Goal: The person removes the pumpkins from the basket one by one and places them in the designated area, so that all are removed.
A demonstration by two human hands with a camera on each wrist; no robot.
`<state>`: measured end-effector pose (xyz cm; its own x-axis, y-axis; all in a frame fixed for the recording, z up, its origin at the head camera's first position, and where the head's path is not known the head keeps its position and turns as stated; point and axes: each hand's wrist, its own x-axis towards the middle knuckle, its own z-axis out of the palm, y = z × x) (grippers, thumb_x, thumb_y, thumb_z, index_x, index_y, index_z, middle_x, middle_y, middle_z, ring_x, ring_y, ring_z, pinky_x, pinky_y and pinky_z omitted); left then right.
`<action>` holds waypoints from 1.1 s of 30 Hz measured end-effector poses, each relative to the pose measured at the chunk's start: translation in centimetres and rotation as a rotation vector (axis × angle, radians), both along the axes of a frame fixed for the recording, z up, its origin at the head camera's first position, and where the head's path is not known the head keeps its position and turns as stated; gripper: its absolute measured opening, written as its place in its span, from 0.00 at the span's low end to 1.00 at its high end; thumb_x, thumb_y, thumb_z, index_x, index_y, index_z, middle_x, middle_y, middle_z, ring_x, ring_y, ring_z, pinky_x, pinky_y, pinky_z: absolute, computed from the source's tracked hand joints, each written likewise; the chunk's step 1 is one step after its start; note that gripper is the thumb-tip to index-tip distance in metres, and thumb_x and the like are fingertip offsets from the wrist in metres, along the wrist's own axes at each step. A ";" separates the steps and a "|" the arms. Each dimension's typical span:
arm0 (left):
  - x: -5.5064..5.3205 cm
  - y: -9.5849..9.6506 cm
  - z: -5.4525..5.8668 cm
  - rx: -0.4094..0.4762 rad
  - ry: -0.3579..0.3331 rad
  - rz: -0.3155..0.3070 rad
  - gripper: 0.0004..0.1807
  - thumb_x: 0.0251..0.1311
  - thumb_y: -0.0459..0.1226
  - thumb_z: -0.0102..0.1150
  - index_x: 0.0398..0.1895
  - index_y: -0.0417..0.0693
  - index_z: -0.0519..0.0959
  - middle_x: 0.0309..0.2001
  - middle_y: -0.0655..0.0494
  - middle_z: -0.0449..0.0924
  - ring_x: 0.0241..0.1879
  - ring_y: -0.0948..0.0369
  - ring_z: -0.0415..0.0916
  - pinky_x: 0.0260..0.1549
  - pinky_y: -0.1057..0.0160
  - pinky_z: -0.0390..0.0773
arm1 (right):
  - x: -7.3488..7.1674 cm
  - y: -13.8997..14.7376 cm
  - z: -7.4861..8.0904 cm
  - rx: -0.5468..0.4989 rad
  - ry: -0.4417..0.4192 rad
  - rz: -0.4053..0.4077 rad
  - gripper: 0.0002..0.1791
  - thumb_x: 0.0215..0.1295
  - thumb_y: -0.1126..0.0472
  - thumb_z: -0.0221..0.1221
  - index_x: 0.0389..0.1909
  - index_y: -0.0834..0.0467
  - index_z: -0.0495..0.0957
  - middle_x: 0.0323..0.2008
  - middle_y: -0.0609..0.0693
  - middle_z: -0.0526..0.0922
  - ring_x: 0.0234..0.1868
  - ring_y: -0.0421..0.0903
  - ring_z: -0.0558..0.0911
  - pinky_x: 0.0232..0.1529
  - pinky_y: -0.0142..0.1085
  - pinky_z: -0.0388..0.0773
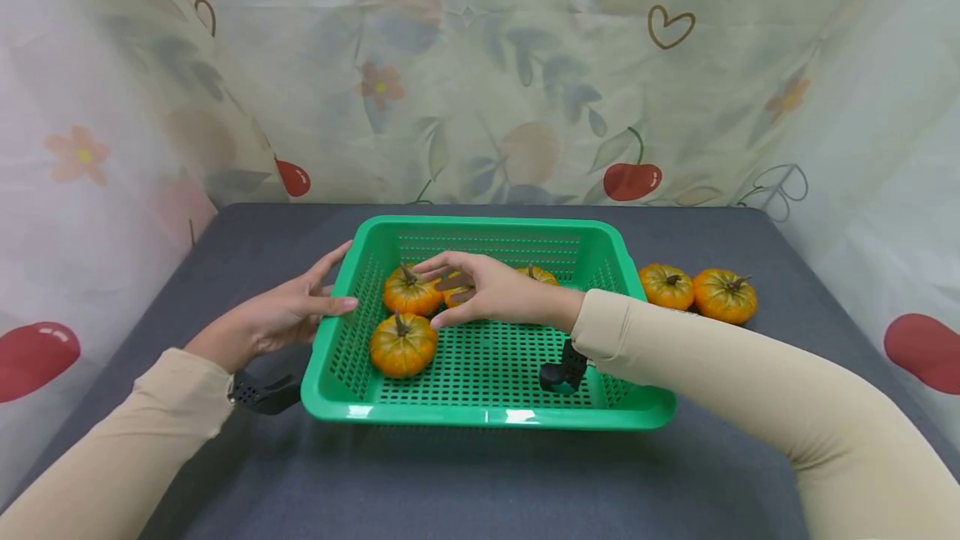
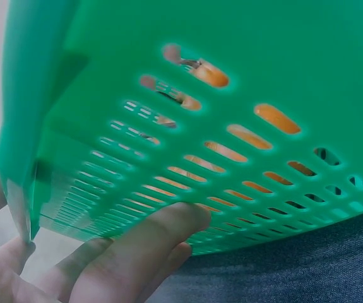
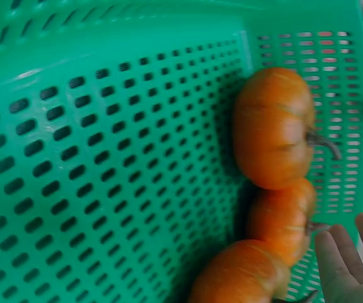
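A green plastic basket (image 1: 480,417) with slotted walls sits on the table. My left hand (image 1: 281,315) grips its left rim, thumb over the edge; in the left wrist view its fingers (image 2: 137,252) lie against the outer wall (image 2: 282,38). Inside are several small orange pumpkins with stems: one at the front left (image 1: 403,346), one behind it (image 1: 408,292), one partly hidden by my right hand, and one farther right (image 1: 538,275). My right hand (image 1: 487,286) hovers over them, fingers apart and holding nothing. The right wrist view shows its fingers beside a pumpkin (image 3: 282,221).
Two more pumpkins, one nearer the basket (image 1: 666,286) and one to its right (image 1: 725,296), sit on the dark grey table (image 1: 480,490) beyond my right forearm. A patterned curtain (image 1: 465,90) hangs behind and along both sides. Each wrist carries a black camera strap.
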<state>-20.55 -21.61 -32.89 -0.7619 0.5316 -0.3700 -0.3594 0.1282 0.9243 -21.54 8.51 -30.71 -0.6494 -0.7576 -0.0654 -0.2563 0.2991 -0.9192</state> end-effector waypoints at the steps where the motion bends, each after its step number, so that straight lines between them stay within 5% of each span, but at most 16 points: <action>1: 0.0 0.0 0.0 -0.001 -0.002 0.000 0.53 0.68 0.35 0.55 0.73 0.83 0.27 0.77 0.39 0.36 0.58 0.47 0.75 0.50 0.37 0.76 | 0.0 -0.1 -0.2 0.015 -0.003 0.010 0.35 0.59 0.63 0.67 0.67 0.55 0.66 0.68 0.56 0.66 0.69 0.58 0.66 0.67 0.52 0.66; 11: -0.1 0.0 0.0 0.004 -0.005 0.000 0.53 0.68 0.34 0.55 0.73 0.83 0.27 0.76 0.38 0.37 0.56 0.47 0.76 0.50 0.37 0.76 | -0.2 -1.5 -2.1 0.131 -0.020 0.074 0.37 0.58 0.64 0.68 0.69 0.57 0.65 0.67 0.55 0.69 0.69 0.54 0.68 0.64 0.46 0.71; 24: -0.2 -0.1 0.0 -0.004 0.003 0.001 0.53 0.68 0.35 0.55 0.73 0.83 0.27 0.76 0.37 0.37 0.56 0.46 0.76 0.49 0.36 0.76 | -0.1 -2.9 -3.6 0.249 0.016 0.063 0.38 0.55 0.62 0.70 0.67 0.51 0.68 0.65 0.51 0.70 0.64 0.51 0.71 0.56 0.34 0.77; 33: -0.2 0.0 -0.1 -0.016 0.011 -0.007 0.53 0.68 0.35 0.55 0.74 0.82 0.27 0.76 0.37 0.36 0.58 0.44 0.74 0.50 0.36 0.76 | 0.0 -3.5 -4.4 0.300 0.070 0.129 0.42 0.54 0.58 0.72 0.70 0.50 0.64 0.68 0.47 0.66 0.67 0.45 0.66 0.65 0.37 0.68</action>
